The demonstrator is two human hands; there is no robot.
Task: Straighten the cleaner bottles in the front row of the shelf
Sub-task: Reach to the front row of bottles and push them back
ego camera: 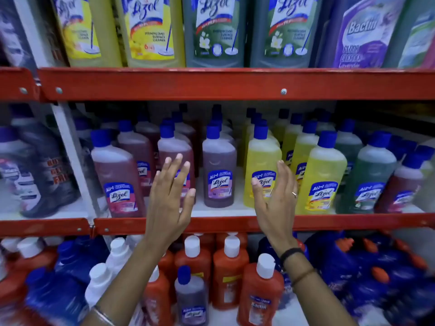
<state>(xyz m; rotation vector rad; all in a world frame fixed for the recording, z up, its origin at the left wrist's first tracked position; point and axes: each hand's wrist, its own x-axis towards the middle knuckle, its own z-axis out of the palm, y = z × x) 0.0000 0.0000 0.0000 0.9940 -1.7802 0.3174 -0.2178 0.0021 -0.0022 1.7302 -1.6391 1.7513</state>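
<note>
The middle shelf [235, 223] carries a front row of blue-capped cleaner bottles. From the left stand a tilted pink bottle [117, 175], a second pink bottle [175, 151], a purple bottle [219, 170], a yellow bottle [262, 161], another yellow bottle [321, 175], a green bottle [368, 180] and a dark red bottle [404, 184]. My left hand [170, 196] is raised with fingers spread in front of the second pink bottle, holding nothing. My right hand [274, 198] is raised and empty in front of the first yellow bottle. The purple bottle stands between my two hands.
The top shelf [211, 83] holds large yellow, green and purple cleaner bottles. Below, orange bottles with white caps [229, 267] and blue jugs [367, 278] crowd the lower shelf. A white upright post [70, 147] divides this bay from darker bottles [40, 170] at the left.
</note>
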